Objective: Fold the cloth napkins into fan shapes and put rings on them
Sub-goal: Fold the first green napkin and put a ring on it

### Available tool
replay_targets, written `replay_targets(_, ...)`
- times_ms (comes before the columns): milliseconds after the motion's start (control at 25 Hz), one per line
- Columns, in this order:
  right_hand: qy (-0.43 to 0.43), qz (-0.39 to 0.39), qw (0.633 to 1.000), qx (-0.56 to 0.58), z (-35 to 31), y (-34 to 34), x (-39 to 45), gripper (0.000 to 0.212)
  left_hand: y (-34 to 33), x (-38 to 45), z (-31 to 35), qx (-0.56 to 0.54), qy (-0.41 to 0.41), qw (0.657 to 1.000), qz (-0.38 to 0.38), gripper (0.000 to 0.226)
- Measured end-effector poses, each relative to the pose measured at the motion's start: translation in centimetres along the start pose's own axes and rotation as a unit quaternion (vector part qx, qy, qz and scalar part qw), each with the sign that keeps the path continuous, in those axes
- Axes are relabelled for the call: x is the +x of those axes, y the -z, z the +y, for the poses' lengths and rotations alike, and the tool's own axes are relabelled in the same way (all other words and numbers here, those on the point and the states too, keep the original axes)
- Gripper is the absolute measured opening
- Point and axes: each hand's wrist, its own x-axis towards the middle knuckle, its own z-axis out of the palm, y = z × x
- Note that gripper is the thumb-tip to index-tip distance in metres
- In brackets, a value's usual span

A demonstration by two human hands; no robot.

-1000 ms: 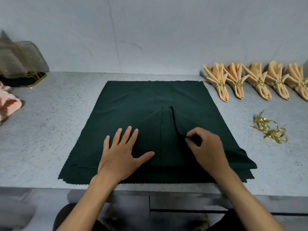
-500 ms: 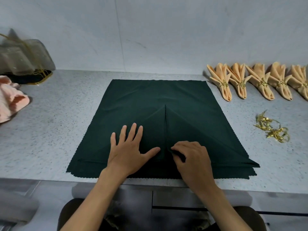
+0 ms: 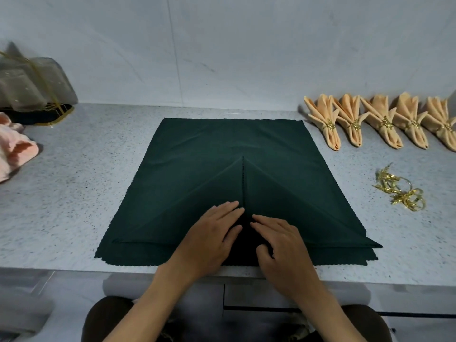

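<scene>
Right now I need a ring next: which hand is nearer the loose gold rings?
Right. The right hand rests on the green napkin, on the side toward the gold rings; the left hand lies just beyond it, farther away.

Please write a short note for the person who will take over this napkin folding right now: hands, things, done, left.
Left hand and right hand: both flat on the green napkin, either side of its centre seam.
Two corners are folded in to a point.
Five peach napkins, folded and ringed, lie at back right; spare gold rings are right of the green one.
Left: finish the fan, add a ring.
</scene>
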Motion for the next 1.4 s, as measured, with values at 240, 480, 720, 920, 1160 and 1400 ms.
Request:
replay_targets(240, -0.070, -0.057, 0.975, 0.204, -0.7, 1.7, 0.1, 0.052, -0.8, -0.5, 0.6, 0.032, -0.022, 0.999, -0.011, 0.067)
replay_targets(480, -0.029, -0.045, 0.999, 0.003, 0.5, 3.2, 9.6, 0.042, -1.0, -0.8, 0.9, 0.047, -0.037, 0.998, 0.002, 0.059)
replay_targets(720, -0.076, -0.157, 0.970, -0.171, 1.6, -2.3, 15.0, 0.060, -0.8, -0.4, 0.9, 0.080, -0.037, 0.996, -0.028, 0.060)
replay_targets(920, -0.099, -0.126, 0.960, -0.230, 4.9, 1.5, 7.0, 0.065, -1.2, -0.4, 0.6, 0.052, -0.039, 0.998, 0.001, 0.058)
replay_targets(1160, -0.146, -0.114, 0.963, -0.195, 8.9, 7.2, -2.8, 0.061, -1.6, -0.4, 0.2, 0.050, -0.066, 0.997, 0.001, 0.051)
replay_targets(1400, -0.075, 0.043, 0.988, -0.131, 7.1, 8.8, 0.5, 0.051, -2.3, 0.0, 3.8, 0.027, 0.011, 1.000, -0.004, 0.035)
